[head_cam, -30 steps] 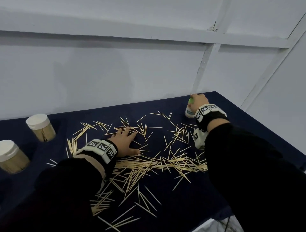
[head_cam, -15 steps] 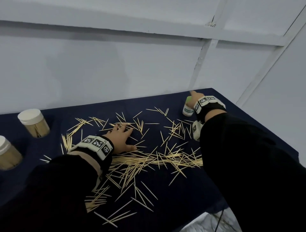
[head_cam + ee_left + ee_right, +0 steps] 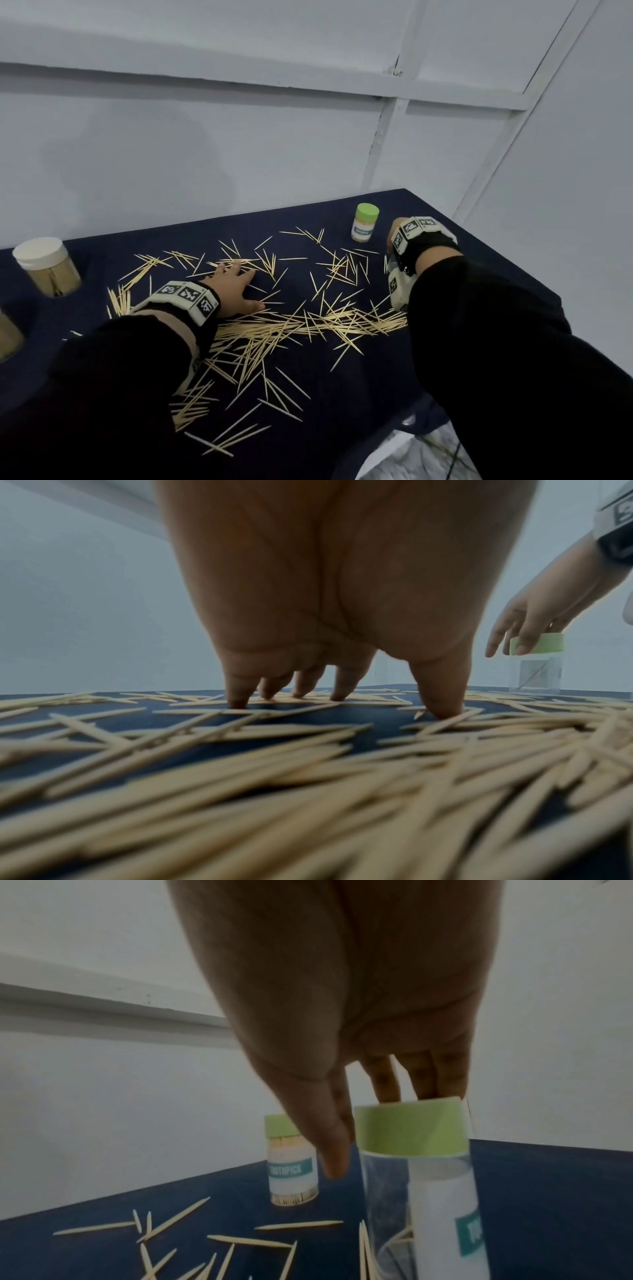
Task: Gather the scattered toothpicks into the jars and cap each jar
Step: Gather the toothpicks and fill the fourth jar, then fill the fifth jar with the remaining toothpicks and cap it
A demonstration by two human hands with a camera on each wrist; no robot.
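Toothpicks (image 3: 274, 325) are still lying everywhere. Left hand (image 3: 233, 287) is pressing them, fingers spread flat, while right hand (image 3: 342, 988) is shifting off the full jar (image 3: 365, 222) to the near-empty jar (image 3: 421, 1177) beside it, can't tell if it's gripping.

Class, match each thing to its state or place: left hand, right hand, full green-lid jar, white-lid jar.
Things
1. left hand
2. right hand
3. full green-lid jar
4. white-lid jar

States or places
a. stands at the table's left side
b. holds the near-empty jar by its lid
c. fingertips press on loose toothpicks
d. stands untouched at the far side

Pairs: 1-c, 2-b, 3-d, 4-a
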